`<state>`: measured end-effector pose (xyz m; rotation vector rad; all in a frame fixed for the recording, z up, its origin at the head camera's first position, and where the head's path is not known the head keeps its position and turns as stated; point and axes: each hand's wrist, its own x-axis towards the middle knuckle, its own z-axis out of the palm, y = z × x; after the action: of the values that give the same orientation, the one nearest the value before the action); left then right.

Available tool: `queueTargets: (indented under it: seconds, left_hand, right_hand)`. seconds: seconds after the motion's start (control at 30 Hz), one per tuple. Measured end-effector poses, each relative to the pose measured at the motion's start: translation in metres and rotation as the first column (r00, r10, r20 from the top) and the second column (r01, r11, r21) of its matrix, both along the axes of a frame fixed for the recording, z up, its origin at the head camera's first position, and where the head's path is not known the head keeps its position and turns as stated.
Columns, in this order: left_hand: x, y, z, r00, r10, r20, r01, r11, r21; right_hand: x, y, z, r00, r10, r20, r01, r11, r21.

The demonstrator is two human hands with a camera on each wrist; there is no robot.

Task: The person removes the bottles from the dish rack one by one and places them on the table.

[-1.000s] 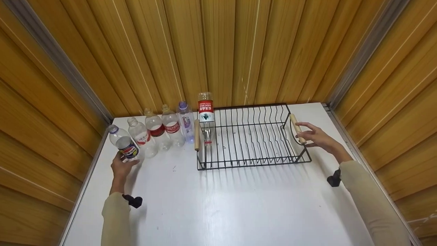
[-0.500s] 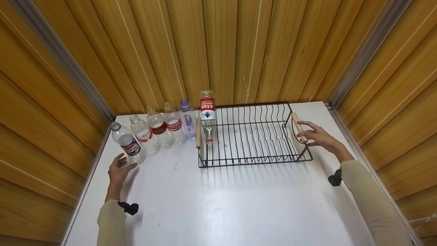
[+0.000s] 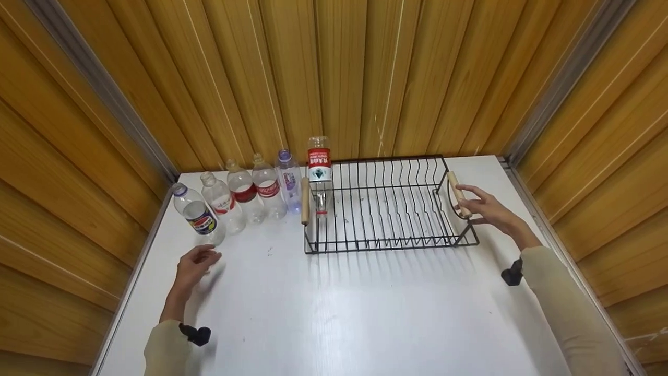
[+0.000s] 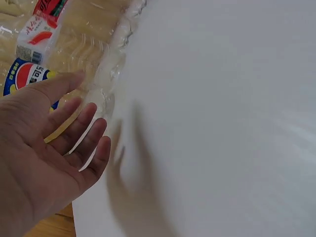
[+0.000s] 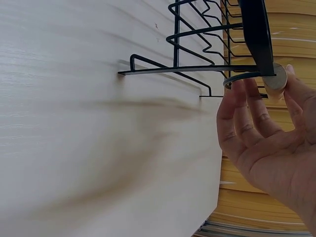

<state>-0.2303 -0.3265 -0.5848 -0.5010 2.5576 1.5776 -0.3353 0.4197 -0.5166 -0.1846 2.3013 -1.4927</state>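
My left hand (image 3: pixel 193 271) is just in front of a clear plastic bottle with a blue Pepsi-style label (image 3: pixel 202 222), fingers loosely bent and holding nothing. In the left wrist view the palm (image 4: pixel 49 163) faces the camera, beside the bottle bases. My right hand (image 3: pixel 488 211) holds the wooden handle (image 3: pixel 459 196) at the right end of a black wire dish rack (image 3: pixel 391 245). The right wrist view has the thumb on one side of that handle (image 5: pixel 275 81) and curled fingers on the other. A red-and-white-labelled bottle (image 3: pixel 319 164) sits neck down at the rack's left end.
Beside the Pepsi-labelled bottle stand several clear bottles, among them a red-and-white-labelled one (image 3: pixel 224 204), two with red labels (image 3: pixel 245 193) and a purplish one (image 3: pixel 290 183). The rack has another wooden handle (image 3: pixel 305 201) at left. Yellow slatted walls (image 3: pixel 344 78) enclose the white table (image 3: pixel 365 313).
My left hand has let go of the Pepsi-labelled bottle and drawn back towards me; the bottle now stands in the row. My right hand has stayed at the rack handle. The view has shifted slightly.
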Motion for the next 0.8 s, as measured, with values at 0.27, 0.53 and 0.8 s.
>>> queueTargets:
  seconds: [0.27,0.53,0.8]
  left_hand:
    - [-0.01,0.043,0.018,0.967,-0.245,-0.072,0.247,0.969,0.018]
    - [-0.037,0.096,0.029,0.92,-0.378,-0.1,0.387,0.917,0.099]
    - [-0.059,0.145,0.038,0.874,-0.457,-0.166,0.477,0.871,0.119]
  right_hand:
    - [0.002,-0.006,-0.005,1.0,-0.002,0.01,0.002,1.0,-0.023]
    - [0.001,-0.003,-0.004,1.0,-0.007,0.018,0.008,0.999,-0.047]
    - [0.002,-0.001,-0.002,1.0,-0.009,0.011,0.009,1.0,-0.03]
